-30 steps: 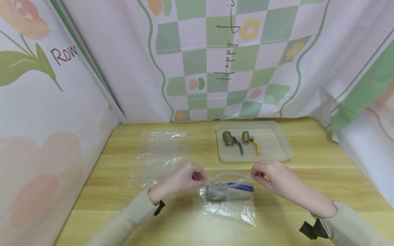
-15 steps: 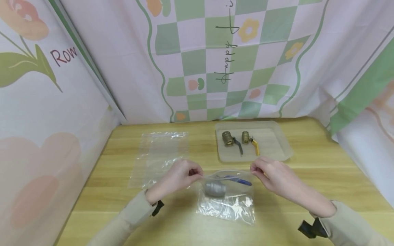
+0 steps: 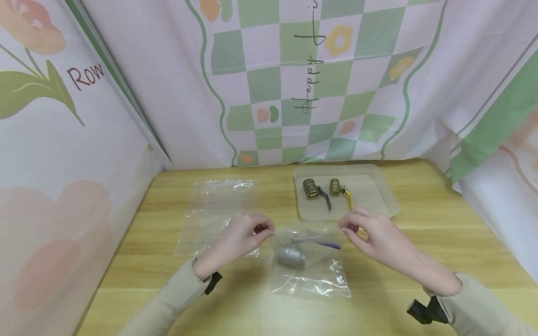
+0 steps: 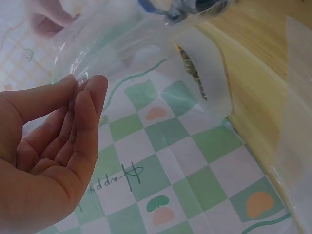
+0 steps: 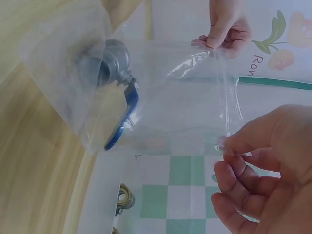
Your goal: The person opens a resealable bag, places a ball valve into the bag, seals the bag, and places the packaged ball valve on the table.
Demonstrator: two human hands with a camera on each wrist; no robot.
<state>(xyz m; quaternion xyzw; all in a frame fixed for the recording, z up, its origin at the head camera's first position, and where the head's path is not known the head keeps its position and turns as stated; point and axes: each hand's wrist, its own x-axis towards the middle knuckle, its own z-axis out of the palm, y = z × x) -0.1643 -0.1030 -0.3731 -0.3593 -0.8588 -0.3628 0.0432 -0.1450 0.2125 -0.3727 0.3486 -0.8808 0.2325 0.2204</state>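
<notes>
A clear zip bag (image 3: 311, 282) hangs between the two hands with a ball valve (image 3: 292, 255) inside it, grey-bodied with a blue lever handle (image 5: 127, 113). One top corner of the bag is pinched by the left hand (image 3: 240, 238) between thumb and fingertips. At the opposite top corner the right hand (image 3: 380, 242) pinches the plastic the same way. In the right wrist view the bag's mouth edge is stretched between both hands, and the valve lies toward the bag's bottom. Whether the zip is sealed cannot be made out.
A second clear bag (image 3: 222, 205) lies flat on the wooden table (image 3: 168, 280) at the left. Behind the right hand stands a translucent tray (image 3: 370, 205) with two brass valves, one dark-handled (image 3: 311, 189), one yellow-handled (image 3: 335, 187). Printed curtains (image 3: 185, 93) close off the back and sides.
Both hands have risen slightly, pulling the bag's top edge up and away. The valve has slid lower in the bag and turned, its blue handle now pointing right and showing less.
</notes>
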